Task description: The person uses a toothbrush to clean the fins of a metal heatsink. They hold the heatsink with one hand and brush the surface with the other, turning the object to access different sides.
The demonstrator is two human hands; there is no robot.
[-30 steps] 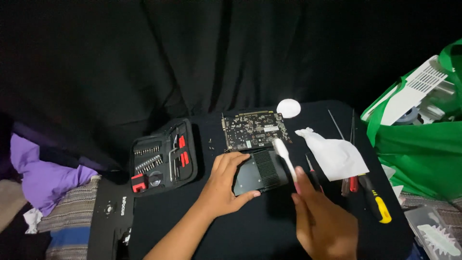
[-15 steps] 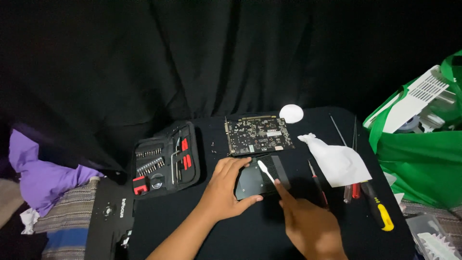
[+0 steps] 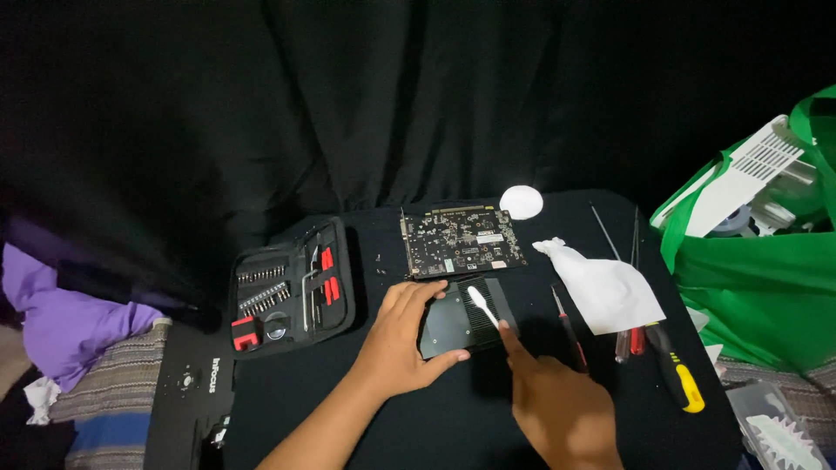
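Note:
My left hand (image 3: 401, 344) lies on the left edge of a dark finned heatsink block (image 3: 466, 318) on the black table, fingers wrapped over its front corner. My right hand (image 3: 553, 405) holds a small white brush (image 3: 482, 305), its head resting on the heatsink's fins. Just behind the heatsink lies a bare dark circuit board (image 3: 461, 241), flat on the table.
An open screwdriver bit case (image 3: 292, 287) sits at the left. A white cloth (image 3: 605, 287), several screwdrivers (image 3: 666, 365) and thin rods lie at the right. A round white pad (image 3: 521, 202) is behind the board. A green bag (image 3: 758, 261) stands at far right.
The brush has swept down and left across the heatsink, and my right hand has shifted left with it. My left hand has kept its hold on the heatsink.

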